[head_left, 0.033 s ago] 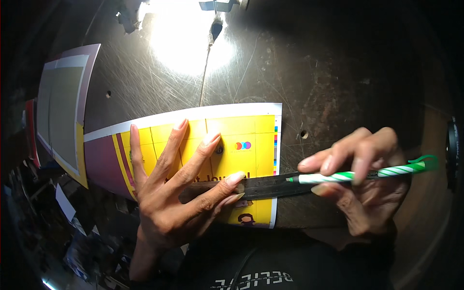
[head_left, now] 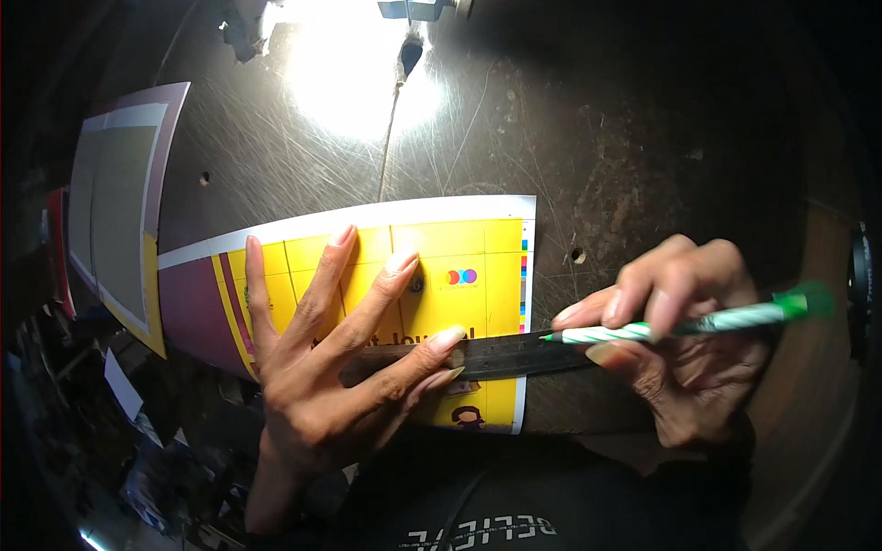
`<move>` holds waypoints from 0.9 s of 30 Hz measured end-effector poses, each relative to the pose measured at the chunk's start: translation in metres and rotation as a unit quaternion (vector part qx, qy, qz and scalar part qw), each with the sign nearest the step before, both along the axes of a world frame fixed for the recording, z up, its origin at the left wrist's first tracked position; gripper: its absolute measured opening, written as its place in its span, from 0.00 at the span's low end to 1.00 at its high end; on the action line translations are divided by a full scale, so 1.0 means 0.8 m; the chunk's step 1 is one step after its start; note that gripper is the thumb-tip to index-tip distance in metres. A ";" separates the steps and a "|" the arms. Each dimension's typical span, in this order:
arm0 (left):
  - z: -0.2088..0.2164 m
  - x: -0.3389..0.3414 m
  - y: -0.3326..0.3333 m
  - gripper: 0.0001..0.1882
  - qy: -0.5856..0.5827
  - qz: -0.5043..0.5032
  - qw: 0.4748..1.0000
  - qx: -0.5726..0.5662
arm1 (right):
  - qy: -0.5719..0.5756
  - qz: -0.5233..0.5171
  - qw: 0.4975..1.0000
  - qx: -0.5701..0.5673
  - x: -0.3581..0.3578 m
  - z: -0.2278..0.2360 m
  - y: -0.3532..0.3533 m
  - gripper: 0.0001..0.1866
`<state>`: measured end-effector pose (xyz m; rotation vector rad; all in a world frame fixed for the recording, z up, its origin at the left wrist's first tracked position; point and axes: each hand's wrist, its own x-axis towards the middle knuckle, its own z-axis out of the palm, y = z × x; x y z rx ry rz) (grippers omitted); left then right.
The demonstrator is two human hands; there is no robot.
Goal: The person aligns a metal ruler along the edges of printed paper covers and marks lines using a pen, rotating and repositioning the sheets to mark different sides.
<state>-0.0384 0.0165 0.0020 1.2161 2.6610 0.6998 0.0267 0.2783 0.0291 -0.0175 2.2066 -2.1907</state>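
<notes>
A printed yellow and maroon cover sheet [head_left: 459,243] with white margins lies on the dark table, thin lines crossing it. Across its lower part runs a dark flat ruler [head_left: 496,356], which extends past the sheet's right edge. My left hand [head_left: 335,367] rests spread on the sheet, its thumb and the fingers beside it pressing the ruler; the palm hides part of both. My right hand [head_left: 684,321] pinches a green and white striped pen [head_left: 634,333]. The pen's tip points left and is just above the ruler's upper edge, near the sheet's right border; contact is unclear.
A second printed sheet with a grey panel [head_left: 115,202] lies at the far left. The scratched table [head_left: 588,156] has small holes and bright lamp glare [head_left: 344,69] at its far side. Loose papers [head_left: 124,386] show at lower left; a round black object [head_left: 859,294] stands at the right edge.
My right hand and the pen have shifted slightly left, and the pen's rear end is blurred. The left hand, ruler and sheet stay where they were.
</notes>
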 end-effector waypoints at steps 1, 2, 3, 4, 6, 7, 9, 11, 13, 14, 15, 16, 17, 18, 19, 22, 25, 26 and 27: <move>0.002 0.001 -0.002 0.14 0.000 0.003 1.000 -0.006 | -0.005 0.003 1.000 0.016 -0.004 -0.001 -0.005 0.16; 0.003 0.002 -0.004 0.14 -0.001 0.005 1.000 -0.011 | -0.011 0.008 0.999 0.029 -0.006 -0.001 -0.009 0.14; 0.003 0.003 -0.005 0.14 -0.002 0.009 1.000 -0.014 | -0.015 0.009 0.999 0.034 -0.008 -0.003 -0.013 0.13; 0.003 0.003 -0.007 0.14 -0.004 0.007 1.000 -0.012 | -0.011 0.020 0.998 0.053 -0.011 -0.005 -0.014 0.13; 0.001 0.002 -0.006 0.14 -0.009 0.004 1.000 -0.008 | 0.015 0.045 0.994 0.095 -0.016 -0.010 -0.012 0.14; 0.000 0.000 -0.004 0.14 -0.006 0.002 1.000 -0.008 | 0.024 0.052 0.993 0.108 -0.017 -0.012 -0.011 0.14; 0.001 0.000 -0.002 0.14 -0.002 0.003 1.000 -0.011 | 0.024 0.050 0.992 0.114 -0.017 -0.013 -0.011 0.15; 0.007 0.002 -0.003 0.14 -0.004 0.009 1.000 -0.015 | 0.016 0.045 0.993 0.106 -0.017 -0.014 -0.014 0.15; 0.005 0.000 -0.002 0.14 -0.006 0.006 1.000 -0.012 | 0.000 0.004 0.998 0.067 -0.014 -0.020 -0.018 0.16; 0.004 -0.001 -0.002 0.14 -0.007 0.002 1.000 -0.009 | -0.005 -0.010 0.998 0.054 -0.013 -0.021 -0.019 0.16; 0.003 -0.001 -0.001 0.14 -0.008 0.002 1.000 -0.009 | -0.001 -0.007 0.998 0.066 -0.012 -0.022 -0.017 0.16; 0.002 -0.001 0.000 0.14 -0.006 0.003 1.000 -0.009 | 0.004 -0.005 0.997 0.078 -0.012 -0.023 -0.016 0.16; 0.004 0.000 0.001 0.14 -0.004 0.004 1.000 -0.010 | 0.004 -0.005 0.997 0.076 -0.011 -0.023 -0.015 0.16; 0.004 0.001 0.000 0.14 -0.003 0.006 1.000 -0.012 | 0.018 0.004 0.997 0.077 -0.012 -0.025 -0.016 0.17; 0.004 0.002 -0.002 0.14 -0.003 0.009 1.000 -0.013 | 0.025 0.009 0.997 0.076 -0.012 -0.027 -0.016 0.17; 0.003 0.002 -0.001 0.13 -0.003 0.008 1.000 -0.011 | 0.030 -0.008 0.997 0.071 -0.010 -0.026 -0.018 0.17; 0.003 0.001 -0.001 0.13 -0.005 0.005 1.000 -0.009 | 0.033 -0.013 0.997 0.066 -0.008 -0.029 -0.020 0.17; 0.004 0.000 -0.001 0.13 -0.005 0.003 1.000 -0.008 | 0.034 -0.015 0.997 0.064 -0.008 -0.031 -0.021 0.17; 0.004 0.000 -0.001 0.13 -0.005 0.003 1.000 -0.007 | 0.043 -0.015 0.996 0.070 -0.008 -0.032 -0.021 0.17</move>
